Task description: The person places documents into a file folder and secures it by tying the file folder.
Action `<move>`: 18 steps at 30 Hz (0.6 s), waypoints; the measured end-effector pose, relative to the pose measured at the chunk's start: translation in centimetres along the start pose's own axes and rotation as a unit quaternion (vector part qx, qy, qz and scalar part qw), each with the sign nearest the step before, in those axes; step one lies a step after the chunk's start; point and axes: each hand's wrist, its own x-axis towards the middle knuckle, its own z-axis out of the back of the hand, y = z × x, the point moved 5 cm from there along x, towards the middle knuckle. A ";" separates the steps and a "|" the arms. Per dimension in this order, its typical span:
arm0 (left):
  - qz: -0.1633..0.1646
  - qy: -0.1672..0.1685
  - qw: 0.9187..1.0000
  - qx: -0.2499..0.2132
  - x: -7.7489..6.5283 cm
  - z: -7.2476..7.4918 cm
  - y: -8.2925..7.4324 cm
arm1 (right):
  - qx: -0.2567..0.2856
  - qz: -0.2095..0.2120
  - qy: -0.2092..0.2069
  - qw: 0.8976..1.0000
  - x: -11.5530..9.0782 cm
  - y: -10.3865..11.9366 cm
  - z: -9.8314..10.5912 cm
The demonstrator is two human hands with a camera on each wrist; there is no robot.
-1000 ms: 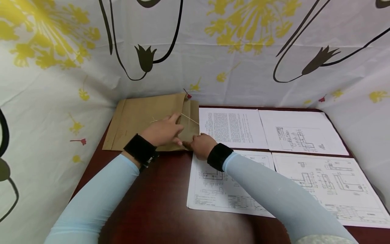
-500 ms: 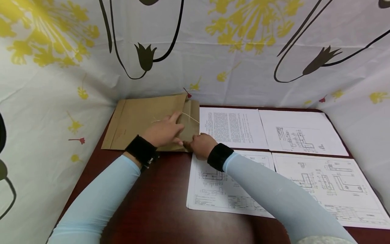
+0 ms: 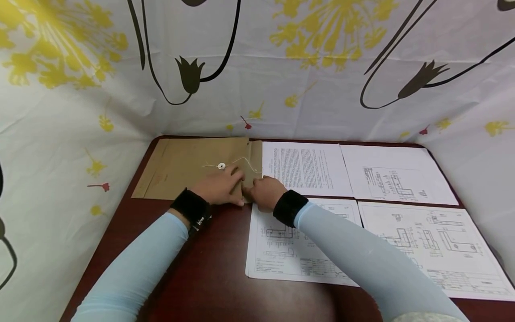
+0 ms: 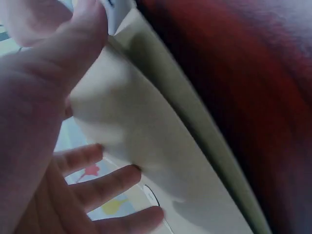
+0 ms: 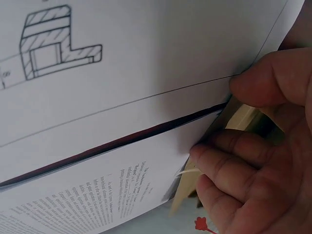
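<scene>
A brown paper envelope [image 3: 189,154] lies flat at the table's back left, its flap end to the right. My left hand [image 3: 215,184] grips its near right corner; in the left wrist view, thumb and index finger meet at the edge while the other fingers [image 4: 112,183] touch the paper. On the envelope's face, a white button [image 3: 221,166] shows just beyond that hand, and a thin string [image 3: 246,160] trails right. My right hand [image 3: 267,192] pinches the flap's near corner. Its thumb [image 5: 263,80] is over a printed sheet in the right wrist view.
A text page [image 3: 306,167] adjoins the envelope's right side. A drawing sheet [image 3: 402,172] lies farther right, and more drawings [image 3: 442,250] cover the near right. Dark red tabletop [image 3: 209,268] shows at front; a patterned cloth [image 3: 257,80] hangs behind.
The envelope's raised back edge has come down onto the table. My left hand has shifted slightly towards me, uncovering the button, and the string has gone slack. The right hand stays put.
</scene>
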 end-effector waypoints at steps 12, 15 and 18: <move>0.003 -0.013 1.000 -0.007 0.4 -1.6 0.0 | 0.020 -0.001 -0.018 1.000 0.0 -0.3 -0.5; 0.005 -0.017 1.000 0.001 0.5 -1.8 0.0 | 0.039 0.008 -0.029 0.999 -0.2 -0.6 -0.6; 0.010 -0.016 1.000 0.008 0.4 -2.0 0.0 | 0.074 0.025 -0.036 0.996 -0.7 -0.9 -0.5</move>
